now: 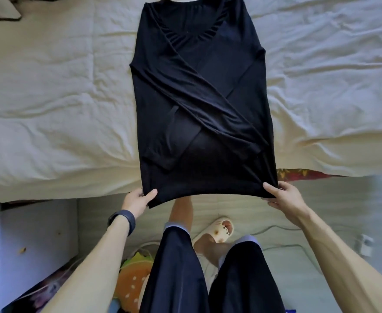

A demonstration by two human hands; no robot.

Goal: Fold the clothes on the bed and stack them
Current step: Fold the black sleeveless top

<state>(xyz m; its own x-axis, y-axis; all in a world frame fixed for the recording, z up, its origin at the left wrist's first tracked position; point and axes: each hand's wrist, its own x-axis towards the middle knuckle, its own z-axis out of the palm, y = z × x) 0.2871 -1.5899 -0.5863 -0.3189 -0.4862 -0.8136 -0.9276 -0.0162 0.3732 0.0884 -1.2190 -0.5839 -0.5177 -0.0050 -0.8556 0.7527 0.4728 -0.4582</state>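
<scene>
Pinching the black shirt's [199,98] near hem, left hand [138,199] and right hand [282,197] each grip one corner at the bed's [50,98] edge, sleeves crossed.

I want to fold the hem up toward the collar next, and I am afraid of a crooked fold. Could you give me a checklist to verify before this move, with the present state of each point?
1. Left hand grips one hem corner of the black shirt: ok.
2. Right hand grips the other hem corner: ok.
3. Sleeves lie crossed over the shirt's front: ok.
4. Sleeves smooth: not ok, long creases run along the upper one.
5. Collar flat on the bed: cannot tell, the frame cuts off its top.
</scene>
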